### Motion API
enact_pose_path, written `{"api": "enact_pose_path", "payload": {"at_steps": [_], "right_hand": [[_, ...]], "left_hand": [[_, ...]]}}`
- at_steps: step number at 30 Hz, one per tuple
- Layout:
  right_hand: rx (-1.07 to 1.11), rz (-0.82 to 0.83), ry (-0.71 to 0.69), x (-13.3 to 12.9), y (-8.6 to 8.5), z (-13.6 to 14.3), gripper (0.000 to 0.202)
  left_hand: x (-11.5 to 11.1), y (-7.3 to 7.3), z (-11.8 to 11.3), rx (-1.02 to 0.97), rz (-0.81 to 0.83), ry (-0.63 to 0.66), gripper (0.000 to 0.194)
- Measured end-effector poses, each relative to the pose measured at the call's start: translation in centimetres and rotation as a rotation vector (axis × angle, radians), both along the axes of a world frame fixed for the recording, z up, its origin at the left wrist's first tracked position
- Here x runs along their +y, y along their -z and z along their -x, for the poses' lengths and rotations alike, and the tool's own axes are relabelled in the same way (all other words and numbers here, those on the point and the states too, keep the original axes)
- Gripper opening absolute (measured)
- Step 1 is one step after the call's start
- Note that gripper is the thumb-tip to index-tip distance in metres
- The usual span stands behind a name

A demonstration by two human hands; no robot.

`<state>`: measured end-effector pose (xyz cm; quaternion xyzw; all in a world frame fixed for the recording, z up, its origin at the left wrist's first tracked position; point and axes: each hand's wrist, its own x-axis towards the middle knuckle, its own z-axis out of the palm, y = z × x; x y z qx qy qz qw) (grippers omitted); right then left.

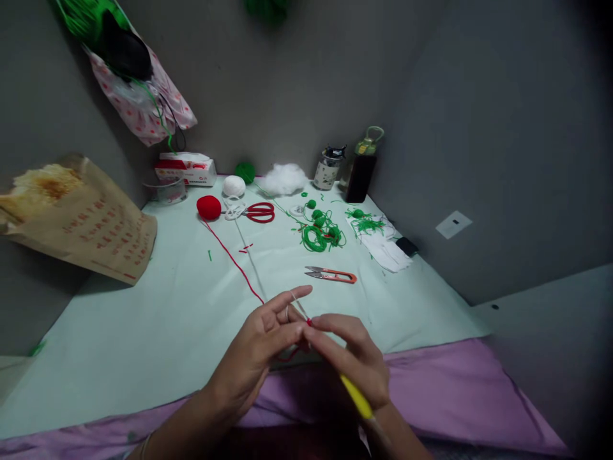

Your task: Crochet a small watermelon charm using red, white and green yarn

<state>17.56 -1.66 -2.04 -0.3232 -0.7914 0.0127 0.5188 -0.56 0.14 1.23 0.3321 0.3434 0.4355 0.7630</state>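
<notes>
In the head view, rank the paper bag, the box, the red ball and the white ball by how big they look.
1. Paper bag, by far the largest, perhaps helped by being nearer the camera.
2. Box.
3. Red ball and white ball: too alike to rank.

Home craft corner, looks like: grey walls [268, 96], cloth-covered table [158, 332], red yarn ball [209, 207], drink bottle [361, 176] (plus food [48, 182] in paper bag [100, 223]).

Matt red yarn ball [209, 207], smooth plastic-looking yellow handle [355, 396]
Metal-bladed snips [324, 273]; creased matt paper bag [110, 230]; fluffy stuffing [285, 179].
</notes>
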Motion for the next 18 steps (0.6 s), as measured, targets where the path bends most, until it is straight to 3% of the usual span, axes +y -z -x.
{"api": "enact_pose_path", "payload": {"at_steps": [4, 7, 13, 18], "right_hand": [[0.399, 0.359, -0.107, 0.4, -1.2, 0.3, 0.023], [0.594, 0.436, -0.184, 0.8, -1.7, 0.8, 0.019], [0.44, 0.393, -0.112, 0.7, -1.3, 1.5, 0.023], [0.184, 0.163, 0.01, 0.4, -0.4, 1.5, 0.038]], "left_hand": [[0.3, 0.0, 0.7, 0.036, 0.006, -0.038, 0.052], [0.3, 0.0, 0.5, 0.097, -0.095, -0.06, 0.047], [0.1, -0.1, -0.3, 0.142, -0.128, -0.062, 0.043], [-0.2, 0.5, -0.9, 0.006, -0.042, -0.14, 0.051]]}}
